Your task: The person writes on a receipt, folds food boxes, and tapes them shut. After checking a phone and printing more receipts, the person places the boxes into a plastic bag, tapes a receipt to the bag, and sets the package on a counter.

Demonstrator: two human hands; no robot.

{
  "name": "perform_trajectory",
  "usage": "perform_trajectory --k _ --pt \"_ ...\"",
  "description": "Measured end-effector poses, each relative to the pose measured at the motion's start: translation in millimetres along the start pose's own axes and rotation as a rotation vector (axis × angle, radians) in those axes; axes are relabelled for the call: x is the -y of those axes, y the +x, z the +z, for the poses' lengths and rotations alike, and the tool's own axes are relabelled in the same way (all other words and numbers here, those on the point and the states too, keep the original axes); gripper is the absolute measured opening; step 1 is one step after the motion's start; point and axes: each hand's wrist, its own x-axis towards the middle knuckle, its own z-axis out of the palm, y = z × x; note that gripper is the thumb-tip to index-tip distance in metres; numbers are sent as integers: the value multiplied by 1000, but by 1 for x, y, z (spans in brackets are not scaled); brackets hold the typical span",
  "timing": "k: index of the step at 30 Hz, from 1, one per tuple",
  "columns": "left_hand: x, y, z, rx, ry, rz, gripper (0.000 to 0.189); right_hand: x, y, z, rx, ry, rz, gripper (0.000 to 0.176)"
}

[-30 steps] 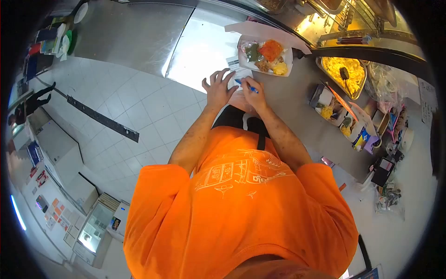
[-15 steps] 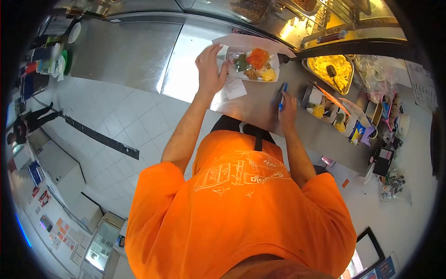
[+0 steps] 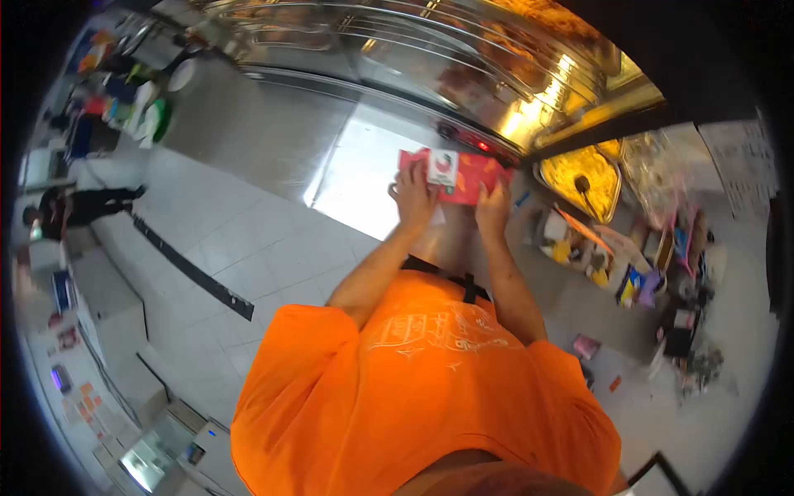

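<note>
A red takeaway box (image 3: 467, 175) with a white printed patch on its lid lies closed on the steel counter. My left hand (image 3: 415, 197) grips its left end, fingers curled over the lid. At the right end, my right hand (image 3: 493, 207) has thumb and fingers closed on the box edge. Whatever food is inside is hidden by the lid. A blue pen (image 3: 522, 198) lies on the counter just right of my right hand. Part of a white paper slip (image 3: 438, 217) shows below the box.
Right of the box stands a metal tray of yellow food (image 3: 571, 178) with a dark spoon (image 3: 582, 183) in it. Open boxes (image 3: 562, 248) sit nearer me. Behind the counter runs a lit glass food display (image 3: 463, 58). A person in dark clothes (image 3: 87, 215) is far left.
The open food box has been closed, its red lid now uppermost. My right hand has let go of the blue pen and moved onto the box; my left hand has moved onto it too.
</note>
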Motion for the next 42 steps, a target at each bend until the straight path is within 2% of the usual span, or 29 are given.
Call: perform_trajectory --k 1,2,3,4,5,6,7,9,10,13,14,17,20,23,25,27,29,31,32,33,34,35,37,38,40,42 --pt "7 -1 16 -19 -188 -58 77 -6 3 9 37 61 77 36" --pt "28 -1 45 -42 -262 -3 78 -1 4 11 98 91 176 38" --pt "24 1 37 116 -295 -128 79 -1 2 11 172 110 278 40" --pt "19 4 28 273 -306 -254 79 -25 -3 26 154 335 328 40" --pt "36 4 45 287 -406 -294 78 -46 -4 42 128 555 385 40" --pt "34 12 24 368 -412 -294 79 -51 0 39 181 674 355 38" --pt "48 13 26 375 -594 -276 79 -53 2 31 231 783 328 36" --pt "67 19 32 393 -967 -208 81 -53 6 23 277 924 400 35" --pt "69 20 25 480 -966 -278 81 -53 13 20 297 994 431 34" --pt "57 26 3 388 -950 -244 76 -72 26 8 426 845 503 35" --pt "56 28 2 373 -932 -223 74 -68 28 4 447 928 477 34" --pt "54 39 -6 519 -816 -358 75 -55 36 -6 458 838 615 35" --pt "43 51 -26 572 -821 -377 68 -42 41 -12 475 742 641 37" --pt "91 48 41 481 -990 -181 58 -60 36 -4 507 821 658 44" --pt "79 44 35 567 -1202 -355 53 -82 29 5 454 505 358 46" --pt "87 46 45 514 -1078 -287 54 -56 25 -10 374 513 340 45" --pt "53 52 20 582 -964 -339 54 -63 24 -20 344 513 482 45" --pt "38 52 -14 538 -841 -389 56 -62 26 -13 436 542 578 43" --pt "37 51 -14 480 -724 -358 60 -93 24 4 485 593 578 39" --pt "27 54 -30 522 -685 -414 64 -92 22 8 476 678 589 39" --pt "41 53 -7 508 -668 -392 62 -88 22 7 450 763 603 39" --pt "45 50 -1 464 -673 -262 58 -87 22 5 455 768 613 40" --pt "35 48 -13 596 -671 -282 48 -84 20 3 454 773 643 43" --pt "49 41 10 467 -549 -130 49 -71 22 -6 463 728 649 42" --pt "88 24 73 209 -296 173 51 -90 15 4 452 812 617 40" --pt "85 28 59 497 -445 140 55 -98 4 12 429 837 603 38"
